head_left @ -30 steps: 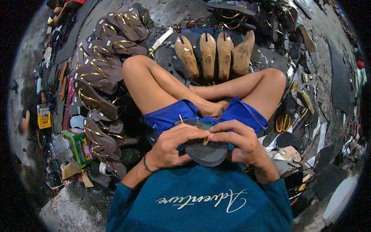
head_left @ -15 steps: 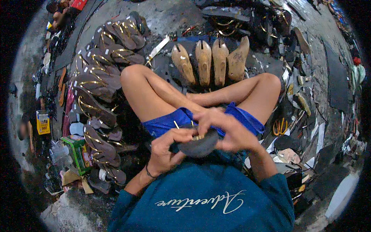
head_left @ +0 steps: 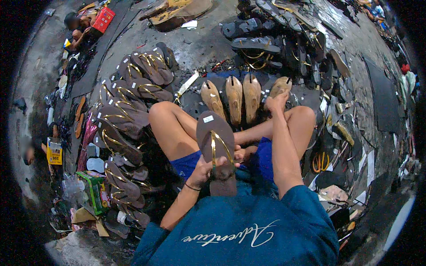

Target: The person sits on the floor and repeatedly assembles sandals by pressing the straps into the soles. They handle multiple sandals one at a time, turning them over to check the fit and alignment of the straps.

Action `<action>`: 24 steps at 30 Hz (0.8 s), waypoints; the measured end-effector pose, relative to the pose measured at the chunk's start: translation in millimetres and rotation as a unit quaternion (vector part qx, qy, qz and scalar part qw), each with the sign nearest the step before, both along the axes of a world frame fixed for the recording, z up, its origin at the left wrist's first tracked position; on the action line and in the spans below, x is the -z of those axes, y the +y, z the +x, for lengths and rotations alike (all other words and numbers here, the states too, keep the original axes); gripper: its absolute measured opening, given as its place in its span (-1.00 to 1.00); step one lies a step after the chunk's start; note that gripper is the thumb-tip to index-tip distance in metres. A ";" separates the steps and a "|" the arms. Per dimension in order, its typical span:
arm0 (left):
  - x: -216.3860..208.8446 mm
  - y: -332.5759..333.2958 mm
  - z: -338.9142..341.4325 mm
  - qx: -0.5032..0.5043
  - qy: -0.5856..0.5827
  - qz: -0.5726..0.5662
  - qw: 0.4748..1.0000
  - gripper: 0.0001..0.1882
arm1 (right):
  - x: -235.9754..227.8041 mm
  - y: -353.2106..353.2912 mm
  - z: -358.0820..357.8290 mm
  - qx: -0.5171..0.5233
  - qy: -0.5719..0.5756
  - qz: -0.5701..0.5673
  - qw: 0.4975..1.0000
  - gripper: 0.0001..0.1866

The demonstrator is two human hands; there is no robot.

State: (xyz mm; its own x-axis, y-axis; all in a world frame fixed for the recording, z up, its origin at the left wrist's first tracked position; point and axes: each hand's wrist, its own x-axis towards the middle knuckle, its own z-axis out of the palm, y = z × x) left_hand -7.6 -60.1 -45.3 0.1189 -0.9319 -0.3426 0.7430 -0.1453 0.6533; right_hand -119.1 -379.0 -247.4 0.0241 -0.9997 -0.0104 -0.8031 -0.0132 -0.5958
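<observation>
My left hand [head_left: 202,172] is closed round a brown flip-flop [head_left: 212,123] with gold straps. It is held lengthwise over my lap, its upper face and a small white label showing. Out to the front right, my right hand [head_left: 277,103] grips the near end of a wooden shoe last [head_left: 281,83], the rightmost of a short row. That last has a dark slot at its far tip. Beside it lie the other wooden lasts [head_left: 234,100], slotted the same way, just beyond my crossed legs.
Many finished-looking flip-flops [head_left: 117,114] with gold straps lie in overlapping rows on the left. Dark soles [head_left: 255,45] are heaped at the far right. A green box [head_left: 94,191] stands at the lower left, scraps [head_left: 333,193] at the right. Another person [head_left: 75,27] is at the far left.
My right hand has left the flip-flop and reached forward to the rightmost last. The flip-flop in my left hand has turned so its strapped face shows. The view has tilted upward.
</observation>
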 end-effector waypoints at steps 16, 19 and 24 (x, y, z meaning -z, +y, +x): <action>77.7 -19.6 67.9 -0.198 -0.076 -0.024 0.977 -0.45 | -167.0 152.6 -44.5 -0.173 -0.463 0.387 0.778 -0.54; 98.0 -20.0 76.5 -0.252 -0.057 0.022 0.966 -0.47 | -224.8 194.3 -67.2 -0.222 -0.460 0.455 0.729 -0.51; 75.7 -13.3 50.7 -0.197 0.162 -0.115 0.960 -0.01 | -246.0 232.8 -34.5 -0.439 -0.186 0.149 0.866 -0.38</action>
State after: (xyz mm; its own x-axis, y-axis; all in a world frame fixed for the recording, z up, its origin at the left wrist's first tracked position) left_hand 43.1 -73.4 -121.0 0.3993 -0.8922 -0.2112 0.8802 0.3085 0.3607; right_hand -153.6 -146.3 -1.4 0.8311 -0.5482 -0.0938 -0.3135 -0.3224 -0.8932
